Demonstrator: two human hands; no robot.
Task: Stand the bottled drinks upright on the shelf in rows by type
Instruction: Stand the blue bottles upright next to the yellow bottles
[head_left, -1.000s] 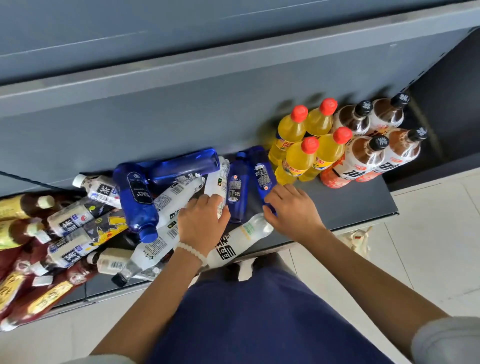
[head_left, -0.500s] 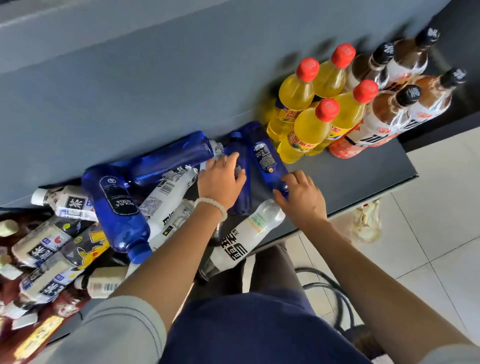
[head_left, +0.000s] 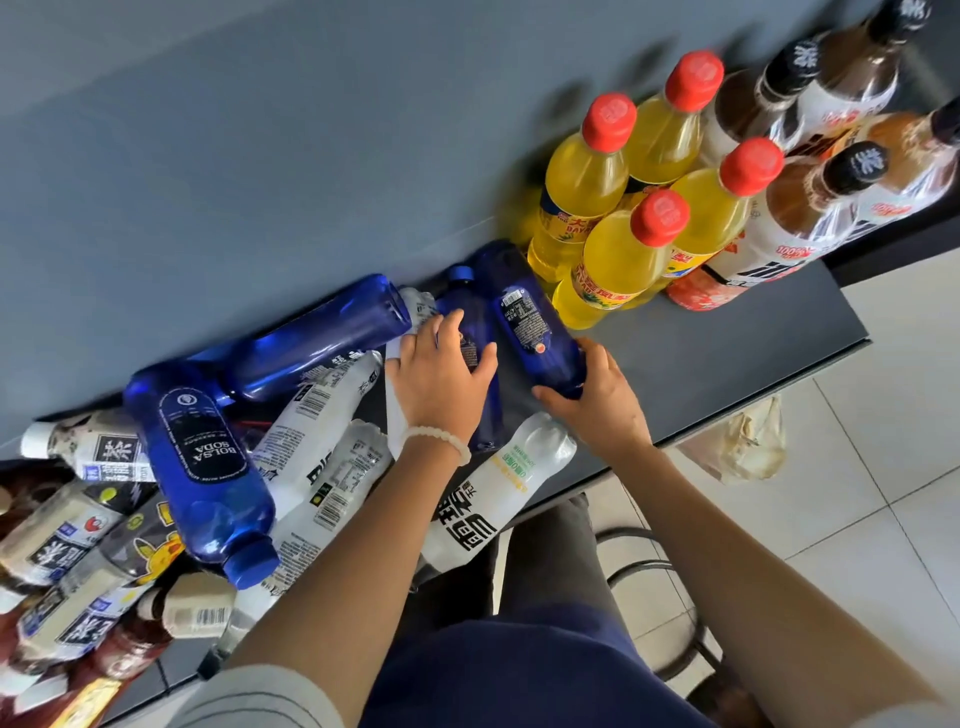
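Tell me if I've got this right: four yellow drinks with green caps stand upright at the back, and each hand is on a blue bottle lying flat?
Nearly. The head view shows the four yellow drinks have red caps, not green. The rest holds: they stand upright by the back wall, the left hand rests on one lying blue bottle, and the right hand grips another blue bottle.
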